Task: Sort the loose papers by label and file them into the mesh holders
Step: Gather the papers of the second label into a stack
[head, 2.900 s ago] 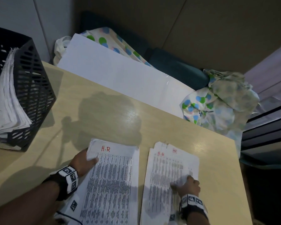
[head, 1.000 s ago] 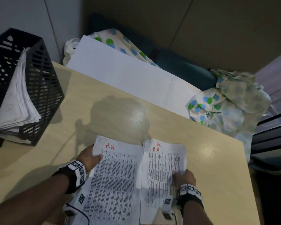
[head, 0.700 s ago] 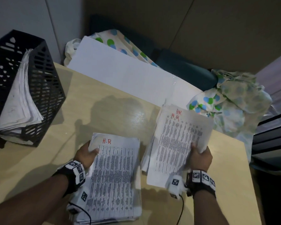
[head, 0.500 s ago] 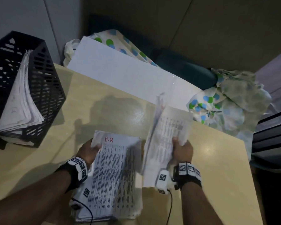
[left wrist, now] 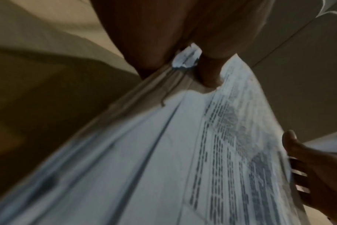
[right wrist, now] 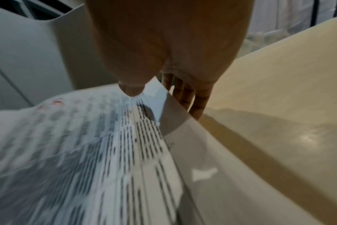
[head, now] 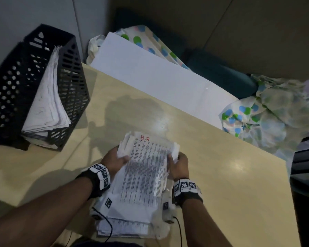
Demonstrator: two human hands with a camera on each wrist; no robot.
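One thick stack of printed papers (head: 146, 168), its top sheet marked "H-R" in red, sits between both hands at the near middle of the table. My left hand (head: 114, 158) grips the stack's left edge, thumb on top (left wrist: 210, 71). My right hand (head: 179, 164) grips the right edge, thumb on the top sheet (right wrist: 132, 89) and fingers (right wrist: 192, 97) curled under it. The papers (left wrist: 183, 159) (right wrist: 87, 144) look blurred in both wrist views. A black mesh holder (head: 12, 97) stands at the far left, with a bundle of white sheets (head: 48, 104) leaning inside.
The pale wooden table (head: 221, 166) runs to an edge at the far right. Behind it lie a white board (head: 150, 75) and dotted cloth (head: 268, 114). Thin black cables (head: 178, 229) hang from the wrist bands near the front edge.
My right hand lifted its H-R pile, carried it left and laid it over the left pile. Both hands now hold one combined stack; the view has tilted slightly.
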